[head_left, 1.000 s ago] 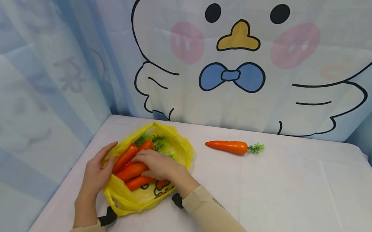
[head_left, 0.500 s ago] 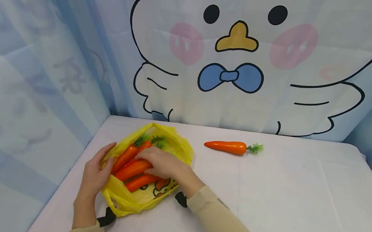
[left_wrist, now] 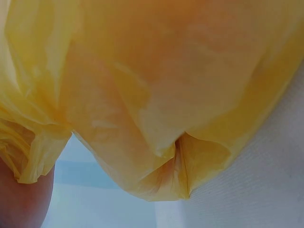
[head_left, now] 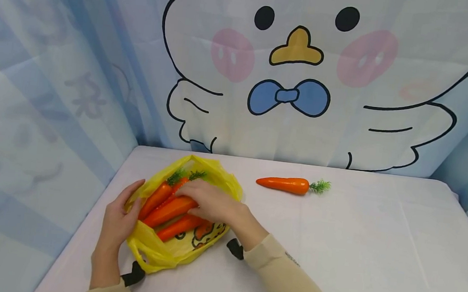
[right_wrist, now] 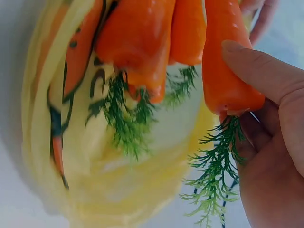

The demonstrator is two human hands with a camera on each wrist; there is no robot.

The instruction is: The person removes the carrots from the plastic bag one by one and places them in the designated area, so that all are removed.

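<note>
A yellow plastic bag (head_left: pixel 156 250) lies with its mouth spread on the table's left side, several orange carrots (head_left: pixel 183 225) with green tops inside it. At its left rim, my left hand (head_left: pixel 119 217) holds the plastic between thumb and fingers; in the left wrist view the crumpled bag (left_wrist: pixel 156 95) hides most of that hand. Reaching in from the right, my right hand (head_left: pixel 209 202) grips one carrot (right_wrist: pixel 228 61) near its leafy end, thumb on top and fingers behind. Other carrots (right_wrist: pixel 137 38) lie beside it in the right wrist view.
A single carrot (head_left: pixel 285 185) lies on the white-covered table (head_left: pixel 334 249), right of the bag. Behind the table hangs a curtain (head_left: pixel 294 137) with a cartoon face and bow tie; another curtain (head_left: pixel 47 147) stands along the left.
My right hand has shifted slightly to the right, and the carrot in its grip has shifted a little with it. The left hand has stayed at the bag's rim.
</note>
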